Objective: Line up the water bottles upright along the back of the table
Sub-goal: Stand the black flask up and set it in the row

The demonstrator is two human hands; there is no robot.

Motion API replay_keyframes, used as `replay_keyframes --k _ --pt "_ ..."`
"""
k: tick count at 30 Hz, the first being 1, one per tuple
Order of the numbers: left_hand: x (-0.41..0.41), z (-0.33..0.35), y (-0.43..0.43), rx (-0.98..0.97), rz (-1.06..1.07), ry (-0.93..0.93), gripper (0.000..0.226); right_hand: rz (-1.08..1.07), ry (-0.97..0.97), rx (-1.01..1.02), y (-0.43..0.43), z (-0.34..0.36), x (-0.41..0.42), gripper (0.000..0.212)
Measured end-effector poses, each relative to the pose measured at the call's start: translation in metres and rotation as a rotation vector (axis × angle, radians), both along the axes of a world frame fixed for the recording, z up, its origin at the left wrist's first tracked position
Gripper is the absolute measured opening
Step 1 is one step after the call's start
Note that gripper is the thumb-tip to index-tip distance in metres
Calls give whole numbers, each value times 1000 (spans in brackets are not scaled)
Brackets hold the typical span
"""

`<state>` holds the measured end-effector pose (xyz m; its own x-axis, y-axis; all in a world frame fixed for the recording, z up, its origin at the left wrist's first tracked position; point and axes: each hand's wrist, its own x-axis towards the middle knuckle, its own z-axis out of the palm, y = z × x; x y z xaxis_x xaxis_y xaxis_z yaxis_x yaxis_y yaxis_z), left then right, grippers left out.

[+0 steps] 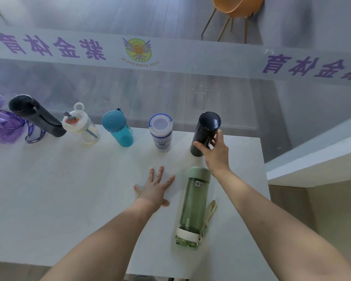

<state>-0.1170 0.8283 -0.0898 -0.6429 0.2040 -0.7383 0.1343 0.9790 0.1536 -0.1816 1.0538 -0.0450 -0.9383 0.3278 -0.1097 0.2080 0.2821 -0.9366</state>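
Along the back edge of the white table (69, 189) several bottles stand upright: a black one (37, 116), a clear one with a white lid (80, 125), a teal one (118, 128), a white one with a blue-rimmed cap (161, 132) and a dark navy one (206, 130). My right hand (214, 153) is wrapped around the navy bottle's lower body. A green bottle (193, 207) lies on its side near the table's right, cap pointing away from me. My left hand (155, 187) rests flat on the table, fingers spread, just left of the green bottle.
A purple bag with a lanyard (6, 126) sits at the far left of the table. The table's right edge (264, 179) is close to the navy bottle. Behind the table is a glass wall with purple lettering; an orange chair (235, 7) stands beyond.
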Motion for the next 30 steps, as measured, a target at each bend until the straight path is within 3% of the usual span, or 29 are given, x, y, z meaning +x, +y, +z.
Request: replay_keyframes --k 25,30 --pt "1 -6 -2 36 14 7 106 29 -54 18 4 2 2 73" --pt "0 -7 -4 45 21 7 106 -13 -109 95 14 -4 20 96"
